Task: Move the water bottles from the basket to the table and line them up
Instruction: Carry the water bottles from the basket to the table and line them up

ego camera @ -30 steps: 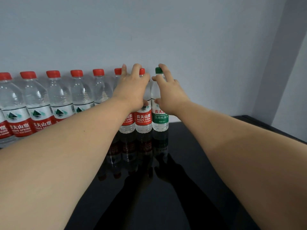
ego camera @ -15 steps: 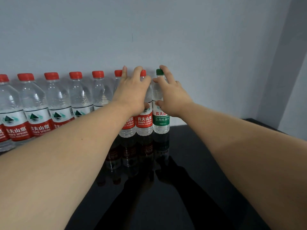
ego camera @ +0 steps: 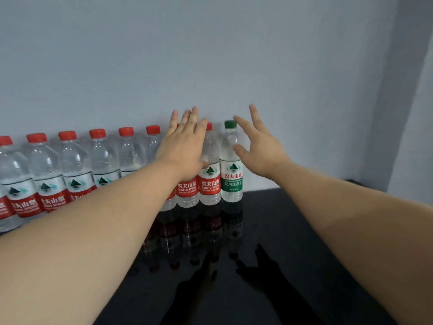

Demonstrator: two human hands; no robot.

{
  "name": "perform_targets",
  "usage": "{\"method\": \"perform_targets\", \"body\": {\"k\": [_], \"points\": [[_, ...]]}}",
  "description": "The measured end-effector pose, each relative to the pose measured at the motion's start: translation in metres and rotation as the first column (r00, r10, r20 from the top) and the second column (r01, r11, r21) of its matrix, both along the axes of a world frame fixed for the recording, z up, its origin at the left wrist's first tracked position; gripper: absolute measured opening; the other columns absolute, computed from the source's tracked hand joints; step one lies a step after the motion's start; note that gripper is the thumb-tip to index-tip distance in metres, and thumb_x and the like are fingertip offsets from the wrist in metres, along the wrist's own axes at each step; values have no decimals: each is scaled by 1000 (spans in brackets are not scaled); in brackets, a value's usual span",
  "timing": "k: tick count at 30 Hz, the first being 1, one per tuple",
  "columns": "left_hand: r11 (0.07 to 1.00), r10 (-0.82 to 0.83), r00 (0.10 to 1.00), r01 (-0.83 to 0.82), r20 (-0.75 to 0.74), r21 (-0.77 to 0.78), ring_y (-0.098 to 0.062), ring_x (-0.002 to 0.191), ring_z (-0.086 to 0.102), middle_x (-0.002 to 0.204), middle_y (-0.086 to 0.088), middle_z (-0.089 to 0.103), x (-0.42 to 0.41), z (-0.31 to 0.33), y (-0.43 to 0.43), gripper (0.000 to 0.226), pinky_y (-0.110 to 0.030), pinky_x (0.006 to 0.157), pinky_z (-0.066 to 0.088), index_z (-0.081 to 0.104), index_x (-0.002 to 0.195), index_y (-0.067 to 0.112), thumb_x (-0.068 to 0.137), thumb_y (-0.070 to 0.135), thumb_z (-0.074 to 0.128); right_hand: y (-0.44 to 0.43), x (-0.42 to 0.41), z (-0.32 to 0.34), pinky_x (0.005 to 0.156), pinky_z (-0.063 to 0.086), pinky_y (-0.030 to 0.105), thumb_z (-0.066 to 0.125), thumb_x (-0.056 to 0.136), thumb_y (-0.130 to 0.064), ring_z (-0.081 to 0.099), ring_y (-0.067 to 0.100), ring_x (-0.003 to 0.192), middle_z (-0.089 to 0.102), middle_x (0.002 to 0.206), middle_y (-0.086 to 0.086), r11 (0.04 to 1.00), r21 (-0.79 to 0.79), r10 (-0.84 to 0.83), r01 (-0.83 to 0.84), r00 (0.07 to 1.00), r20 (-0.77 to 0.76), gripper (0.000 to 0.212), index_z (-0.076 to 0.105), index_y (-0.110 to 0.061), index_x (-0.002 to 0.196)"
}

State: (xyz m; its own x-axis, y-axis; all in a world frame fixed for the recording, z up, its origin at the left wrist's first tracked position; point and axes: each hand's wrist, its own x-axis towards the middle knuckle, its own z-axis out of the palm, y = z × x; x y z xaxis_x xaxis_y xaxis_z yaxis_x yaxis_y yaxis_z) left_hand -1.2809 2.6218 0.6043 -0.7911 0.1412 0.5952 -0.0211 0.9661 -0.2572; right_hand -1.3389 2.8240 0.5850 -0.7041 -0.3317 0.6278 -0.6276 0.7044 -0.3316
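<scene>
Tipping hazard: the green-capped bottle [ego camera: 232,181] stands at the right end of the row with no neighbour on its right; a sideways knock from the right hand [ego camera: 262,151] would probably topple it toward that free side
Chain hazard: the red-capped bottles [ego camera: 77,165] stand shoulder to shoulder; a hard push from the left hand [ego camera: 185,146] could rock several at once or skew the line
Sliding hazard: the table [ego camera: 293,231] is glossy black and mirrors the bottles; bases would likely skid under a push
Grip, left hand: fingers straight and together, flat in front of the upper parts of the red-capped bottles nearest the right end, holding nothing; contact cannot be confirmed
Grip, right hand: fingers spread wide, holding nothing; thumb just beside the green-capped bottle's shoulder
Bottle appearance: clear plastic, upright; red caps with red-and-white labels, one green cap with a green-and-white label
Bottle location: on the table, in one row against the wall [ego camera: 234,55]
Basket: not in view
</scene>
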Motion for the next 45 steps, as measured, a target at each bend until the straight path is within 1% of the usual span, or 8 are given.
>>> {"method": "perform_targets", "body": {"k": [3,8,15,20,27,34,39,45], "points": [[1000,28,999,-28,39,-1,-29,158,-4,170,-16,-10,33,22,5,106,-49,126,-9,10,162,13,86,50,75,14,31,21,101,49,39,57,101,-45,53,22,134,-15,171,-16,999,22,-29,29,1000,9,70,20,-42,161],[999,19,993,-16,114,-30,-27,158,-3,170,-13,-7,105,75,32,96,-46,126,-11,13,162,13,91,44,71,36,95,81,102,50,41,59,100,-36,37,23,149,-13,171,-13,995,86,-48,46,999,18,76,16,-46,161],[1000,-20,996,20,81,-7,-26,158,5,171,-14,0,216,163,83,87,-44,127,-8,20,159,8,94,42,67,73,202,177,109,45,46,54,101,-32,27,29,154,-11,173,-5,981,146,-124,130,991,-49,73,15,-39,163],[998,-57,995,58,80,-14,-27,157,9,170,-14,6,274,175,122,84,-47,127,-7,23,159,9,95,42,67,113,272,206,109,45,51,51,104,-32,13,29,157,-12,172,-7,931,267,-219,247,967,-130,74,7,-30,164],[984,-158,977,168,143,-65,-26,157,11,171,-11,8,305,163,191,83,-48,127,-6,14,162,12,99,45,58,181,319,211,114,41,52,52,104,-35,7,32,158,-13,172,-5,879,321,-316,353,935,-161,78,3,-27,165],[947,-301,927,318,225,-43,-28,154,22,169,-10,16,300,129,267,78,-51,127,-2,17,160,14,100,47,55,258,329,184,119,34,50,52,103,-38,10,31,157,-10,173,-2,844,325,-406,426,904,-132,77,7,-27,164],[918,-388,886,395,252,23,-30,146,39,167,-4,26,286,99,319,79,-51,125,15,19,159,19,98,51,57,317,320,153,118,34,52,52,102,-39,16,33,155,-5,173,0,823,315,-467,473,879,-99,72,14,-26,163],[819,-573,788,540,225,194,-35,128,54,160,1,25,272,63,385,80,-47,102,47,18,156,24,95,49,63,377,302,112,112,40,50,49,105,-37,23,30,152,3,173,-7,834,213,-516,510,856,-29,67,17,-26,163]]}}
